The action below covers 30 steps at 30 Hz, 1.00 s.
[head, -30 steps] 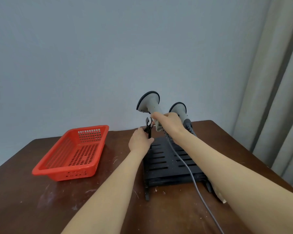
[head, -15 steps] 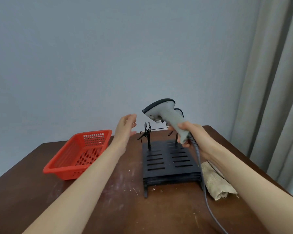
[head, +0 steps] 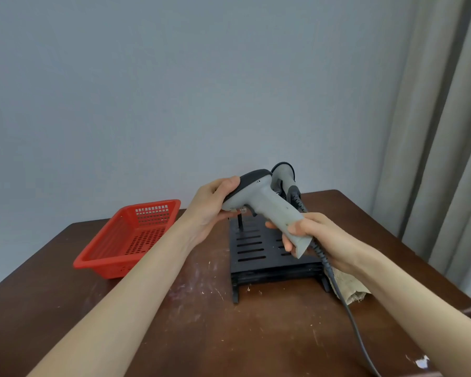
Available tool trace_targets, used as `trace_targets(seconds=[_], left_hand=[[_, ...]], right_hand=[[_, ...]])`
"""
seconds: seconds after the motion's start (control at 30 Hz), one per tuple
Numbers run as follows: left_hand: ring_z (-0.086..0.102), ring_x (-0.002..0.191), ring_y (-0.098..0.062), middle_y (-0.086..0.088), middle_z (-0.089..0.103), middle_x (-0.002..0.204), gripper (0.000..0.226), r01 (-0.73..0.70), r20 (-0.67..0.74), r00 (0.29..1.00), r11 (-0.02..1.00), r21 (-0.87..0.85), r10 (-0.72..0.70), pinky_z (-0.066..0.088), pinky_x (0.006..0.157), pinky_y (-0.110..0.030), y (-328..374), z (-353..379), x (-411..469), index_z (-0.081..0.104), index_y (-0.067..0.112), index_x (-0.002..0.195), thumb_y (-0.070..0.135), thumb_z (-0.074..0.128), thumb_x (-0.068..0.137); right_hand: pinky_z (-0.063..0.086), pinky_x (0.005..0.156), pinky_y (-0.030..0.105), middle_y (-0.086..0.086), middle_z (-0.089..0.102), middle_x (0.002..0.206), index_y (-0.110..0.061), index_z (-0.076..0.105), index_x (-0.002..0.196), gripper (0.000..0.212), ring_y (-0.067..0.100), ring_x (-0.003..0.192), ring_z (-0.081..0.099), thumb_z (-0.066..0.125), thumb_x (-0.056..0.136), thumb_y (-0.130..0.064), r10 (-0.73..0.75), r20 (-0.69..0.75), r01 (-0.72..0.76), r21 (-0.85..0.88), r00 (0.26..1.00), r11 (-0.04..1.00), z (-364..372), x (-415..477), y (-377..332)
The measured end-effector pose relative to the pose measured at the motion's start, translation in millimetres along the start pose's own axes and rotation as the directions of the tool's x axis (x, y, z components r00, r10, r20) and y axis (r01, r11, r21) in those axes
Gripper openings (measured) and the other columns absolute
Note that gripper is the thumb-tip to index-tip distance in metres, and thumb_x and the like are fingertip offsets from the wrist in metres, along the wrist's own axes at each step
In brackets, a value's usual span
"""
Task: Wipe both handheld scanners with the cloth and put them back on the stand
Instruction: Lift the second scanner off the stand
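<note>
A grey handheld scanner (head: 269, 206) with a dark head is held in the air above the black slotted stand (head: 259, 250). My right hand (head: 307, 235) grips the bottom of its handle, and my left hand (head: 212, 205) holds its head. Its dark cable (head: 346, 303) trails down to the near right. The second scanner (head: 283, 176) stands on the stand behind the first, mostly hidden. A beige cloth (head: 350, 287) lies on the table at the stand's right, partly under my right forearm.
A red perforated plastic basket (head: 131, 238) sits on the brown wooden table (head: 191, 322) to the left of the stand. A grey wall stands behind the table and a curtain (head: 446, 131) hangs at the right.
The scanner came off the stand and toward me in my right hand. My left hand let go of the stand's post, rose open, then closed on the scanner's head.
</note>
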<state>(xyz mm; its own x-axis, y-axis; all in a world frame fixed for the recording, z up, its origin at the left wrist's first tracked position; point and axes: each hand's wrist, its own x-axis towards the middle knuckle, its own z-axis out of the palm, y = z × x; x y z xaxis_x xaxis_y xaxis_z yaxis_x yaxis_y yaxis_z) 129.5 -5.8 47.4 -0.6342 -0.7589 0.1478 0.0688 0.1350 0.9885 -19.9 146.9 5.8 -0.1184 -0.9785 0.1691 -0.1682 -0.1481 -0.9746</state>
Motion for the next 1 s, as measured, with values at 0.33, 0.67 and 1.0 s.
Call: trace_targets(seconds=[0.33,0.67,1.0], left_hand=[[0.065,0.097,-0.021,-0.01,0.068,0.111,0.043,-0.066,-0.034,0.997,0.99,0.123,0.07,0.049,0.075,-0.031,-13,1,-6,0.066,0.018,0.112,0.044,0.063,0.078],[0.067,0.09,-0.014,-0.003,0.069,0.102,0.041,0.02,-0.061,0.998,0.996,0.09,-0.014,0.054,0.078,-0.031,-21,-5,-16,0.063,0.017,0.111,0.047,0.04,0.097],[0.063,0.107,-0.019,-0.01,0.066,0.117,0.04,0.116,-0.279,0.943,0.967,-0.229,-0.179,0.052,0.09,-0.038,-46,-29,-31,0.063,0.013,0.11,0.042,0.038,0.1]], right_hand=[[0.048,0.044,0.022,0.009,0.062,0.068,-0.003,0.046,0.122,0.07,0.011,0.045,0.051,0.052,0.075,-0.054,0.275,0.262,-0.327,0.182,0.925,0.927,2,34,-14],[0.043,0.039,0.017,-0.001,0.046,0.055,-0.012,0.06,0.101,0.048,0.006,0.039,0.04,0.06,0.074,-0.053,0.285,0.466,-0.459,0.318,0.838,0.829,3,40,2],[0.04,0.038,0.017,-0.001,0.045,0.052,-0.014,0.062,0.091,0.035,0.006,0.037,0.038,0.058,0.08,-0.047,0.293,0.39,-0.425,0.313,0.873,0.849,-13,34,9]])
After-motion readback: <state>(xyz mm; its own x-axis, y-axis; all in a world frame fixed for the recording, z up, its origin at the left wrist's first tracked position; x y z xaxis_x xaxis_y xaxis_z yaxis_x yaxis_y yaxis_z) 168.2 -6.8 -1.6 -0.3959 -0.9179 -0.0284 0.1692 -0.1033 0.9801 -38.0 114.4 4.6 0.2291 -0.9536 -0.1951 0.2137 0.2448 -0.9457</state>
